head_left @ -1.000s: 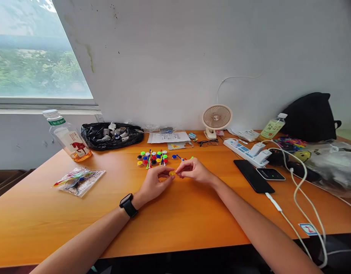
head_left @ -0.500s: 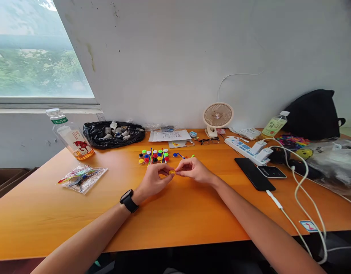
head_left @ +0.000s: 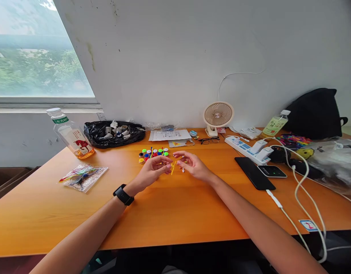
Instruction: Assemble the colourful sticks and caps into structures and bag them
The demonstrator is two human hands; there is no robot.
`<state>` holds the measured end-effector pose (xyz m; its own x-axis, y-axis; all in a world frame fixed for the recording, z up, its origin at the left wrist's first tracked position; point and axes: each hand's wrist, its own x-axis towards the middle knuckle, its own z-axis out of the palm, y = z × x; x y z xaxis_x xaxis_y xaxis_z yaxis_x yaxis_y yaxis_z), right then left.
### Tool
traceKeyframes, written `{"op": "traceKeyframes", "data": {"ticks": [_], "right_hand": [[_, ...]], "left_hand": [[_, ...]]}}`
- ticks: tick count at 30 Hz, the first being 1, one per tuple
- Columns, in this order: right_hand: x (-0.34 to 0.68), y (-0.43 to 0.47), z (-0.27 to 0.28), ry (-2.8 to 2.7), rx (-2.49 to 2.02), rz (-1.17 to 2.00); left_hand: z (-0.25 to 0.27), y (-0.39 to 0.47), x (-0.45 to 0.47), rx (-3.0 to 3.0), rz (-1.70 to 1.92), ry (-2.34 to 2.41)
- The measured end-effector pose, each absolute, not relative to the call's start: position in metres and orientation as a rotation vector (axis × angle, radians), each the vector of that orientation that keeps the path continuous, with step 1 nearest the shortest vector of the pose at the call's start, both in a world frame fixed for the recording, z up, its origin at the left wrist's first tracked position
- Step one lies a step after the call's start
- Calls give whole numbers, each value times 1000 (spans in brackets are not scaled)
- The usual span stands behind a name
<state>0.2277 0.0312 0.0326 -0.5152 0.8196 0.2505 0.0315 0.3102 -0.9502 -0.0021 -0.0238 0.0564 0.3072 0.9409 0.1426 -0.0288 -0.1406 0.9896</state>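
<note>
My left hand [head_left: 152, 170] is raised just above the table, fingers curved and thumb and fingertips apart. My right hand [head_left: 195, 166] faces it with its index finger and thumb spread. In the narrow gap between the fingertips is a thin yellow plastic stick [head_left: 173, 168], slanting upward; whether it touches a finger or lies on the table I cannot tell. Below the right fingers shows a small white arrow-shaped tip [head_left: 183, 170]. Behind my left hand stands a cluster of small coloured round-topped pieces [head_left: 155, 152], partly hidden, with sticks among them.
A clear bag of coloured parts [head_left: 83, 177] and a bottle [head_left: 74, 135] are at left, a black plastic bag [head_left: 92, 139] behind. A fan [head_left: 218, 115] and glasses [head_left: 209, 140] stand at the back. A phone [head_left: 254, 173], power strip [head_left: 244, 150] and cables are at right.
My hands were pinched together around a small yellow piece. Their fingers have parted and the hands have drawn slightly away from each other, the left one shifting left.
</note>
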Motion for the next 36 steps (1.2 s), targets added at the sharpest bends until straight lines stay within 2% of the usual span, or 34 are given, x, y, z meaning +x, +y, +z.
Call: {"op": "traceKeyframes", "data": {"ticks": [5, 11, 14, 22, 29, 36], "right_hand": [[227, 28, 37, -1716, -747, 1234], [234, 25, 44, -1952, -742, 1591], [238, 29, 44, -1932, -770, 1598], [241, 53, 28, -1618, -1016, 1182], [251, 54, 19, -2161, -1318, 393], [249, 47, 22, -2359, -1312, 320]], "left_hand": [[56, -22, -1, 1446, 1140, 898], [51, -18, -3, 1454, 1211, 877], [51, -16, -5, 1464, 1228, 897], [51, -13, -10, 1435, 1244, 942], [47, -12, -8, 1448, 1216, 983], [46, -12, -7, 1457, 1218, 965]]}}
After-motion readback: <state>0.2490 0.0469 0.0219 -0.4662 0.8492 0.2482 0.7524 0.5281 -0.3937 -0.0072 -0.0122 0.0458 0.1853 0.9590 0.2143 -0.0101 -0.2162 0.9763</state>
